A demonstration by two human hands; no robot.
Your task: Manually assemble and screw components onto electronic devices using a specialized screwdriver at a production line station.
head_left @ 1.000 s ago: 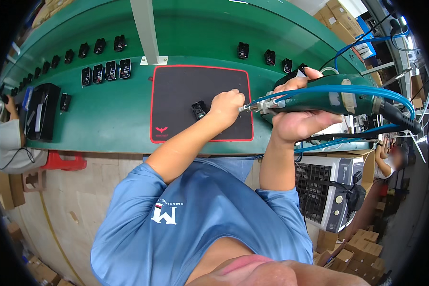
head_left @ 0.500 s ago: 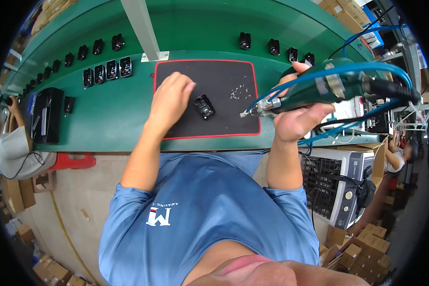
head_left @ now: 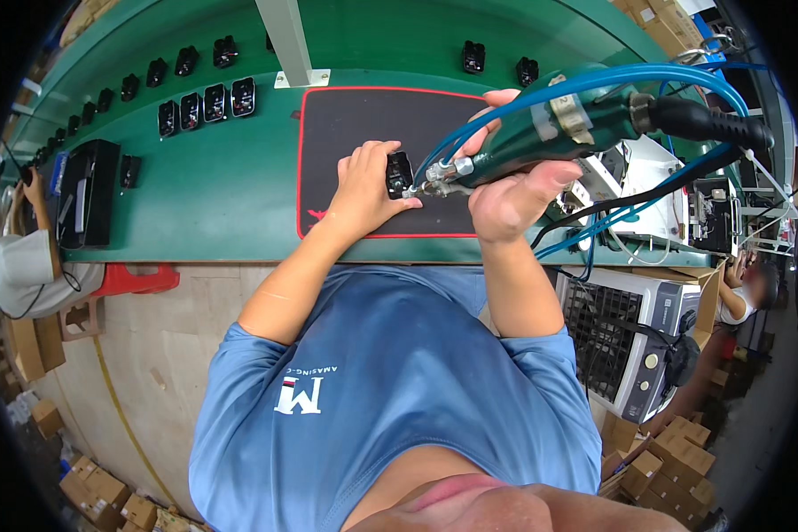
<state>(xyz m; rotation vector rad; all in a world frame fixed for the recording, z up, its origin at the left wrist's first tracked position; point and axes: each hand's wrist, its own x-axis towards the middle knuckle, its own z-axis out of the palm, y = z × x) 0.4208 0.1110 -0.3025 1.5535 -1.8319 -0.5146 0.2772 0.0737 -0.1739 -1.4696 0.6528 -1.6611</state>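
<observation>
Left and right hands above a smooth green worktop (head_left: 195,213), seen from overhead. The left hand (head_left: 363,191) curves round the left side of 1 small black housing (head_left: 399,168), with its thumb along the near edge and its fingers towards the far edge; this grip probably keeps the light, hard-looking part from sliding or turning. The housing rests on a dark mat (head_left: 452,115) with a red border, whose matt, cloth-like face likely adds friction. The right hand (head_left: 505,213) cradles the thick, rounded barrel of a green power tool (head_left: 567,124), thumb on the near side and fingers on the far side, apparently to share its weight across the palm. The tool's narrow metal nose (head_left: 442,180) points left at the near end of the housing; whether the 2 touch cannot be told. Glossy blue hoses (head_left: 594,84) arch above the barrel and a thick black cable (head_left: 709,124), ribbed at its sleeve, leaves the rear; their slack presumably lets the tool tilt freely. At left, 4 open-topped, round-cornered housings (head_left: 215,104) stand side by side, spaced perhaps for easy lifting. A pale metal post (head_left: 284,40) rises from a flat foot beyond the mat.
</observation>
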